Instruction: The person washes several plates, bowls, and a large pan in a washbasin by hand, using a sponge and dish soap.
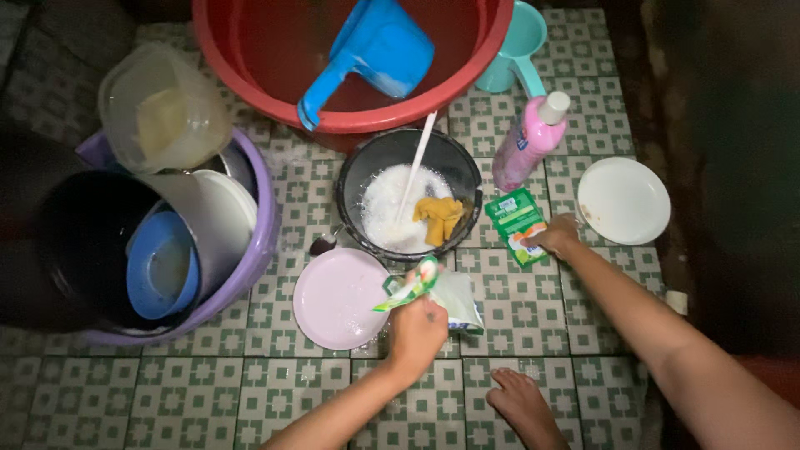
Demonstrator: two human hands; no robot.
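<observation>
Left hand (417, 329) grips open soap pouch (421, 283); right hand (557, 236) pinches green sachet (517, 223) on floor. Best keep pouch upright beside black bowl (408, 196), avoiding spills.

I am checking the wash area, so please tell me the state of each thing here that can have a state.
Black bowl: holds white foam, a yellow cloth, a white stick.
Red basin: blue jug lying inside.
Pink bottle: capped, tilted.
Pink plate: flat on tiles.
White plate: flat, bare.
Left hand: grip shut on an opened pouch.
Right hand: on a green sachet.
</observation>
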